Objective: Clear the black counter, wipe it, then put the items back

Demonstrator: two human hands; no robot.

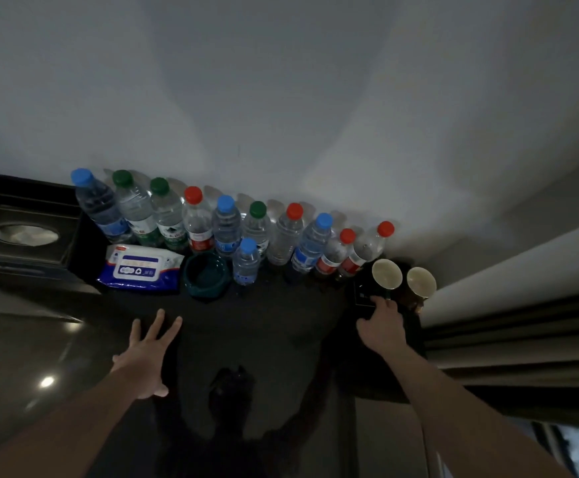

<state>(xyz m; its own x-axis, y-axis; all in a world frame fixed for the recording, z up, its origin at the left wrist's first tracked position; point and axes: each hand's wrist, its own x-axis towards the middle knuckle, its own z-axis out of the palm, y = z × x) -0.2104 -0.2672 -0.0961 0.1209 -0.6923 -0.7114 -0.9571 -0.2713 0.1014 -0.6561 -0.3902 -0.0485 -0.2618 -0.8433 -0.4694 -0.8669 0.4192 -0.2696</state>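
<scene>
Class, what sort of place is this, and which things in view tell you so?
Probably a hotel room's refreshment counter: a row of water bottles against the wall, two paper cups, a dark tissue box and heavy curtains.

A plain pale wall (281, 98) fills the upper view, dimly lit and crossed by soft shadows. Heavy curtain folds (522, 326) hang at the right (a sliver of window (578, 446) shows below), and glossy dark floor (22, 357) reflects two lamp spots.

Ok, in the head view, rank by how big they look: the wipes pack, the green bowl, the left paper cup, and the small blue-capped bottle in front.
1. Wipes pack
2. Green bowl
3 and 4. Small bottle and left paper cup: too alike to rank, since the cup's body is mostly hidden in the dark.
</scene>
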